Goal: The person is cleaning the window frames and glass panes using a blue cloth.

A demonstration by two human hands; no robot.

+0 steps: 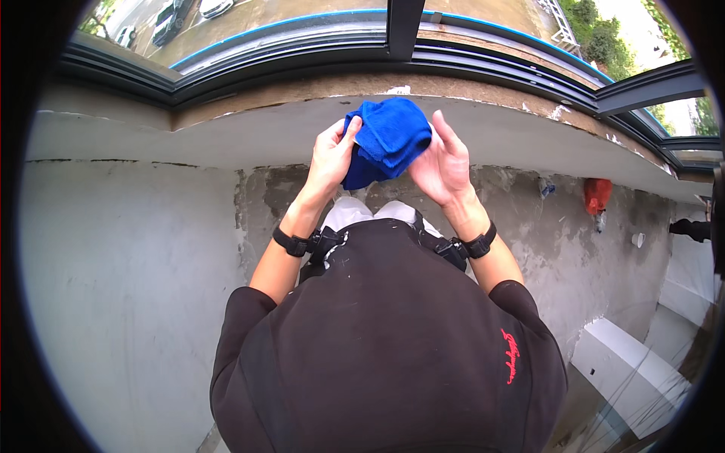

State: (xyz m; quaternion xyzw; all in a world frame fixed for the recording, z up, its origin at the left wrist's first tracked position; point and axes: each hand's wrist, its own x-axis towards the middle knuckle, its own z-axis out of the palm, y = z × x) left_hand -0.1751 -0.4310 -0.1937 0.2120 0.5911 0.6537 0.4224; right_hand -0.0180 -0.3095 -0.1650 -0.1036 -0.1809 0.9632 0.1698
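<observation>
A folded blue cloth (391,133) is held up in front of me, a little below the window sill. My left hand (333,153) grips its left edge, the thumb on top and the fingers tucked behind. On the other side my right hand (443,161) lies against the cloth's right edge with the palm turned up and the thumb raised. Its fingers are hidden behind the cloth, so their hold is not clear. One corner of the cloth hangs down over my lap.
Ahead runs a rough, chipped sill (317,102) below a dark-framed sliding window (406,34). A plastered wall (130,272) stands at the left. On the stained concrete floor (544,255) at the right are a red bag (596,195), a crumpled blue-and-white wrapper (546,187) and a white cup (638,240).
</observation>
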